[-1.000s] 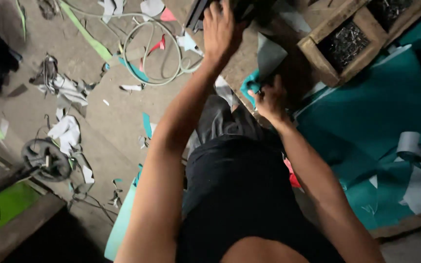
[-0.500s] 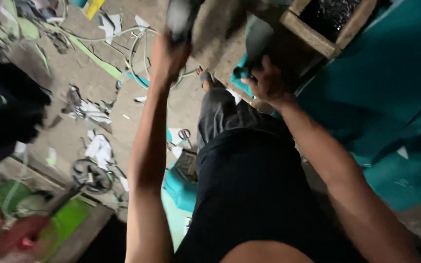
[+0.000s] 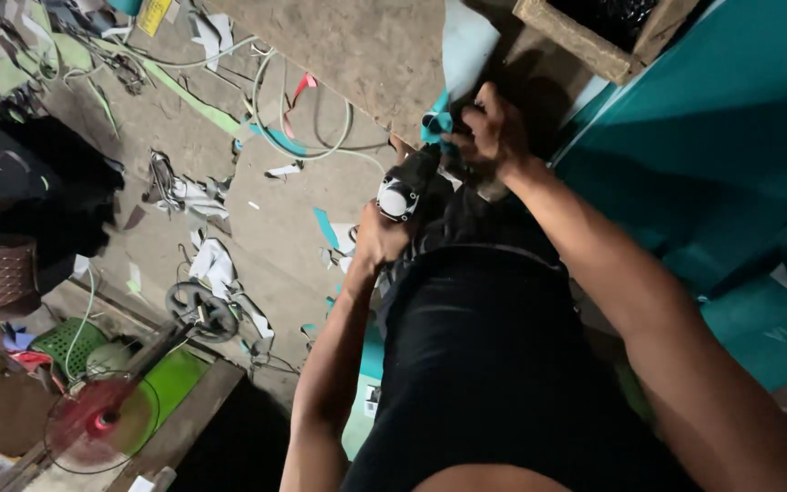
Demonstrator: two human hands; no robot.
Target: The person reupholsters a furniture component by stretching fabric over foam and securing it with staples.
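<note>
The fingers (image 3: 392, 239) of my left hand (image 3: 377, 246) wrap a black power tool (image 3: 409, 187) at my lap, while my right hand (image 3: 494, 132) pinches a teal strip (image 3: 436, 123) against the wooden desk (image 3: 357, 46) edge, positioning; next, I judge, needs steady alignment.

The scene is dim and unevenly lit, with soft light falling on the dusty floor (image 3: 257, 200) at upper left. Deep shadow swallows the wooden crate (image 3: 594, 36) and the black shirt (image 3: 494, 364). The forearms at the bottom edge are soft and stretched by wide-angle distortion. No glare shows.
</note>
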